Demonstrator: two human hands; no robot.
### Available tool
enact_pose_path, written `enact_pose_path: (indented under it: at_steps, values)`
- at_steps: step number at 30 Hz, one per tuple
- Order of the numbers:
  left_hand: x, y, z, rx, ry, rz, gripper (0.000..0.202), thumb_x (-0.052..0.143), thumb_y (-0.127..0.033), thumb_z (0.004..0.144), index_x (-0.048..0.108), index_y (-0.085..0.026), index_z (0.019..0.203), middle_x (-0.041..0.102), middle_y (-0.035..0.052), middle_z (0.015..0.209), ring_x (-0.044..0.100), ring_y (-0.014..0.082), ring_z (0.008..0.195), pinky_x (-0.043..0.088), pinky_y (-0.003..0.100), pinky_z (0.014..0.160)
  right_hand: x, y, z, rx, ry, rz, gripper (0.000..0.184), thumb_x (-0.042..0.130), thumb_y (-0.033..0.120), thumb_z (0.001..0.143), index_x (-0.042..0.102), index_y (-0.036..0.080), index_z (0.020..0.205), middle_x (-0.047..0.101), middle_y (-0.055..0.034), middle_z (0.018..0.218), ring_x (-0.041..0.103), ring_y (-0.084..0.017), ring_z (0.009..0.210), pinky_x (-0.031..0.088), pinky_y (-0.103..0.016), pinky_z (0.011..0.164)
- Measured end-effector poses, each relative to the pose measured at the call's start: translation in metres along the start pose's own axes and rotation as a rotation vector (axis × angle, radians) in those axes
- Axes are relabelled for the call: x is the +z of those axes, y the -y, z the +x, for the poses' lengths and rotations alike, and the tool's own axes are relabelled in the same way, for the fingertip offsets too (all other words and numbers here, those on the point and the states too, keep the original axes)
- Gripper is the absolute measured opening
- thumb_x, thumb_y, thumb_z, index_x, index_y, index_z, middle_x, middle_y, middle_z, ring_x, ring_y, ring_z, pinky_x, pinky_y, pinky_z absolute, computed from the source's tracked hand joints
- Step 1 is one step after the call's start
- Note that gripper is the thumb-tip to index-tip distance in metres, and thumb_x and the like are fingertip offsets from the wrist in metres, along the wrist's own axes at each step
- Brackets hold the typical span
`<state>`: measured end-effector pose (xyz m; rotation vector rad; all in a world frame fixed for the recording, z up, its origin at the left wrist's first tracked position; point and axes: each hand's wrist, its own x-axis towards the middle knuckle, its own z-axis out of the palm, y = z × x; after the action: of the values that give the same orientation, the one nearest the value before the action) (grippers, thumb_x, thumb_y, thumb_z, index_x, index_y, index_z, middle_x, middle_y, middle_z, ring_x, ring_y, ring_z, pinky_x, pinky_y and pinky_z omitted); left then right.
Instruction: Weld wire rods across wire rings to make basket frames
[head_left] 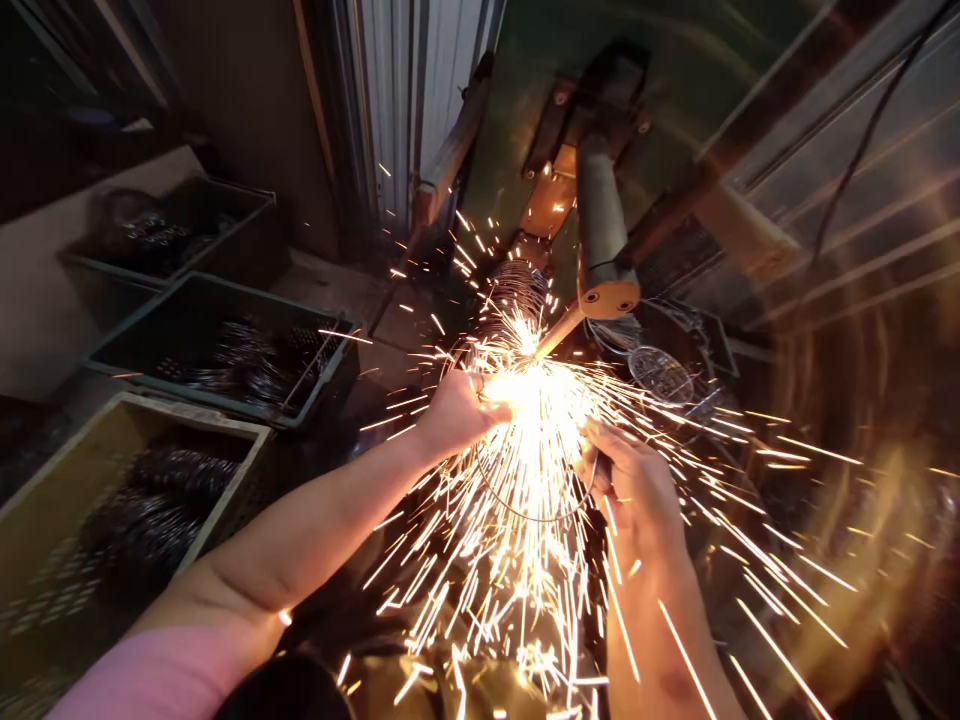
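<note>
My left hand [457, 410] and my right hand [634, 480] both pinch a round wire ring [525, 515] under the tip of a welding machine arm [604, 240]. A bright burst of sparks [525, 400] flies out from where the ring meets the electrode, hiding the top of the ring. My left fingers are closed on the ring's upper left, my right fingers on its right side. A stack of wire rings [514, 290] sits just behind the sparks.
Three plastic crates [217, 350] with dark wire parts stand on the left. A round wire mesh piece [660, 375] lies to the right of the welder. A corrugated wall [405, 90] stands behind the machine.
</note>
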<state>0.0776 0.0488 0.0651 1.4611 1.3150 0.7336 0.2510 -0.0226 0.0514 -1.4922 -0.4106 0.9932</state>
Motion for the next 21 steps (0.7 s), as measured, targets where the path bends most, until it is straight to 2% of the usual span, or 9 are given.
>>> enact_pose_path:
  at_steps: [1,4,7,11,14,18,21]
  values:
    - [0.0,0.001,0.0,0.014,0.026,-0.025,0.03,0.065,-0.033,0.066,0.071,-0.009,0.083,0.064,-0.0009,0.055,0.054,0.0106,0.046,0.045,0.017,0.044,0.0,-0.001,0.0,0.0,0.007,0.007,0.024,0.078,0.029,0.051,0.064,0.015,0.064,0.055,0.0015,0.049,0.038,-0.004,0.033,0.029,-0.017,0.029]
    - [0.0,0.009,0.001,0.076,0.143,-0.233,0.029,0.068,-0.025,0.066,0.07,-0.015,0.093,0.068,0.0005,0.065,0.058,0.0104,0.055,0.047,0.02,0.053,0.0,-0.002,-0.001,-0.012,0.045,0.055,0.028,0.08,0.028,0.047,0.062,0.013,0.063,0.054,0.0017,0.047,0.039,-0.004,0.034,0.024,-0.015,0.028]
    - [-0.001,0.018,0.004,0.083,0.177,-0.407,0.024,0.068,-0.019,0.066,0.071,-0.016,0.089,0.069,0.0023,0.076,0.061,0.0116,0.066,0.049,0.023,0.065,0.002,-0.006,-0.007,-0.046,0.061,0.071,0.03,0.08,0.029,0.05,0.062,0.012,0.066,0.053,0.003,0.046,0.037,-0.003,0.031,0.025,-0.015,0.028]
    - [-0.006,0.021,0.006,0.083,0.175,-0.429,0.026,0.069,-0.018,0.063,0.071,-0.016,0.089,0.07,0.0027,0.081,0.062,0.0141,0.073,0.048,0.027,0.073,0.006,-0.009,-0.017,-0.067,0.082,0.095,0.027,0.078,0.03,0.055,0.061,0.013,0.069,0.053,0.0039,0.047,0.035,-0.002,0.03,0.025,-0.015,0.029]
    - [-0.01,0.018,0.008,0.085,0.18,-0.404,0.028,0.069,-0.02,0.062,0.071,-0.014,0.09,0.069,0.0026,0.076,0.061,0.014,0.069,0.048,0.027,0.07,0.006,-0.007,-0.019,-0.049,0.105,0.11,0.027,0.078,0.029,0.055,0.06,0.013,0.068,0.052,0.0043,0.047,0.034,-0.002,0.029,0.025,-0.015,0.03]
    - [-0.011,0.016,0.011,0.075,0.19,-0.334,0.025,0.07,-0.021,0.06,0.072,-0.012,0.083,0.064,0.0005,0.061,0.056,0.0115,0.056,0.046,0.024,0.059,0.007,-0.007,-0.015,-0.01,0.136,0.12,0.029,0.079,0.028,0.053,0.059,0.013,0.067,0.053,0.0041,0.046,0.032,0.0,0.028,0.029,-0.015,0.031]
    - [-0.01,0.018,0.015,0.05,0.172,-0.304,0.025,0.07,-0.02,0.059,0.072,-0.012,0.081,0.062,-0.0002,0.058,0.053,0.0102,0.051,0.043,0.022,0.052,0.009,-0.013,-0.011,0.037,0.127,0.108,0.03,0.08,0.029,0.05,0.058,0.013,0.064,0.053,0.0036,0.044,0.032,-0.001,0.028,0.029,-0.015,0.031]
